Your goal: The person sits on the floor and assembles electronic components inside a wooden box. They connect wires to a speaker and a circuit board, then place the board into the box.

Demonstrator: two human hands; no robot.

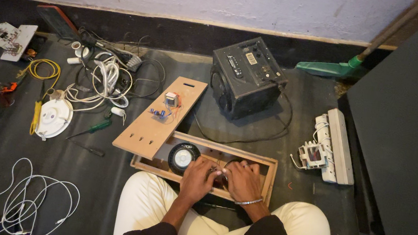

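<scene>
Head view looked down on a person seated cross-legged on a dark floor (98,184), in cream trousers with dark sleeves. Both hands met over the near edge of an open wooden speaker box (268,169) lying flat just beyond the knees. The left hand (198,178) curled its fingers down onto a small dark part (220,180) inside the box; the right hand (243,182), with a metal bracelet on the wrist, closed over the same part from the right. The two hands touched each other, fingers bent and pressed together around it; what exactly the part was could not be told. Just left of the hands a round black speaker cone (183,156) sat in the box. A wooden panel (161,118) carrying a small circuit board and transformer (166,108) leaned across the box's far left corner. Farther off stood a black cube-shaped amplifier (246,76), its cable looping over the floor. To the right lay a white power strip (336,146). On the left were a tangle of white cables (105,81), a yellow wire (44,70), a white round disc (54,117) and a green-handled screwdriver (92,128). A white cord (25,200) coiled near the left knee.
</scene>
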